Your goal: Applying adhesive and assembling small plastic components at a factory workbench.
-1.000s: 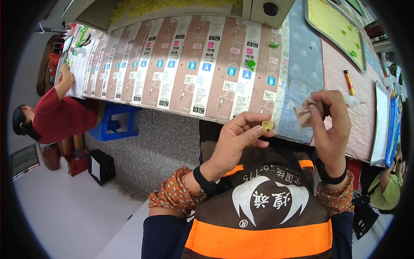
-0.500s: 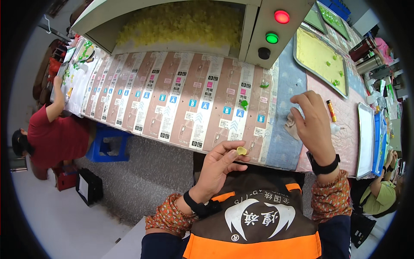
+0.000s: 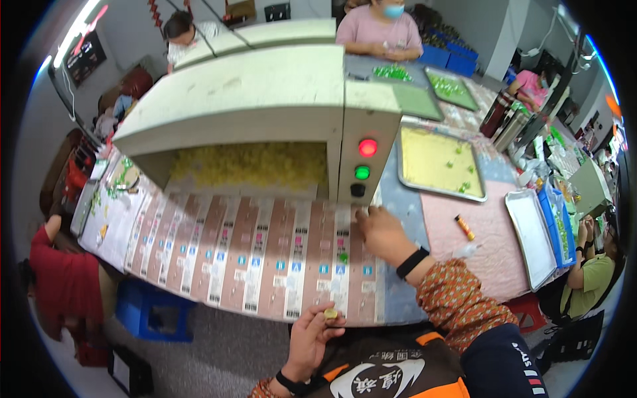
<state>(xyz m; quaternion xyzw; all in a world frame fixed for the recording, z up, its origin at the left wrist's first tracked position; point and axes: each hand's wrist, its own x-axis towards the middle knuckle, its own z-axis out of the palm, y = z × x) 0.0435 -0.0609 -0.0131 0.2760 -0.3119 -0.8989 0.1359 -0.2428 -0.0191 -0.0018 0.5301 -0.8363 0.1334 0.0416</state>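
Observation:
Low over the table's near edge, my left hand [image 3: 309,341] pinches a small yellow cup-shaped piece [image 3: 331,313] between thumb and fingers. My right hand [image 3: 386,233] is stretched out over the printed sheet [image 3: 245,268], beside the machine's control panel [image 3: 369,119]. Its fingers are bent down and drawn together at the sheet; whatever lies under the fingertips is hidden. A small green piece [image 3: 343,258] rests on the sheet between my two hands.
A pale box-shaped machine [image 3: 232,96] stands ahead, with a heap of yellow pieces [image 3: 245,166] inside its opening. To the right are a yellow-lined tray [image 3: 434,159], a glue tube [image 3: 464,227], a white tray [image 3: 531,232] and a blue basket [image 3: 561,229]. Co-workers sit around the table.
My right hand has moved left and forward, from above the blue cloth to the sheet by the control panel. My left hand still holds the yellow piece. The view has tilted up.

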